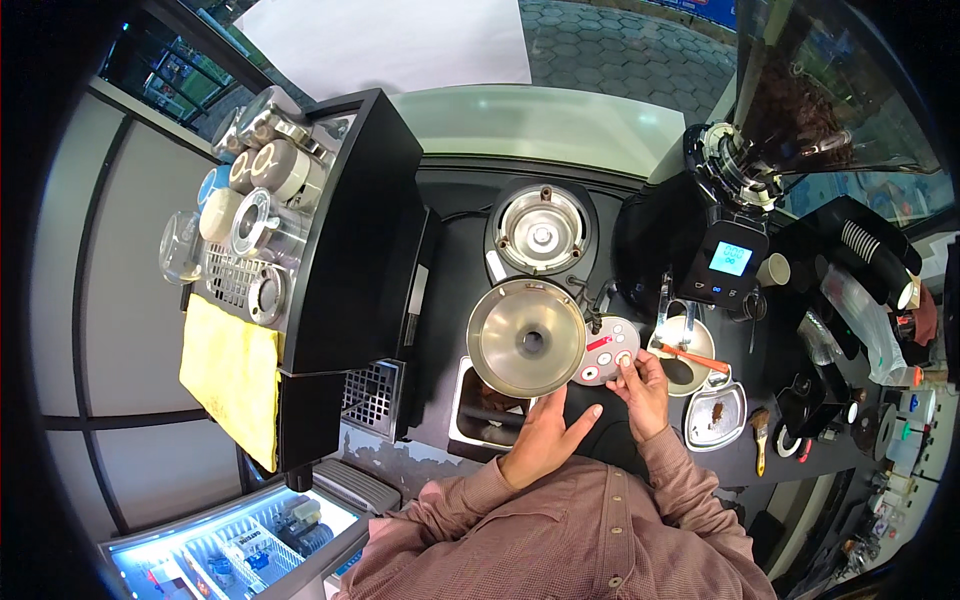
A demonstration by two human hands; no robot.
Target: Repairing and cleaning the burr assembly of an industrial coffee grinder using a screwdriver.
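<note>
A wide shiny steel bowl [500, 345] with a dark round spot at its middle is in front of me. My left hand [548, 440] is at its near rim, fingers extended and thumb spread, nothing visibly held; whether the fingertips touch the rim I cannot tell. Right of the bowl is a round grey control panel [598, 362] with red-ringed buttons. The thumb and bent fingers of my right hand [645, 392] are closed at the panel's right edge. Behind the bowl stands a round black base with a steel ring [540, 232].
A black coffee grinder [660, 235] with a lit screen stands back right. Near it are a pale bowl [675, 372], an orange-handled tool [692, 357], a small metal tray [716, 418] and a brush [760, 440]. At left, a black machine [355, 240] carries cups and a yellow cloth [230, 375].
</note>
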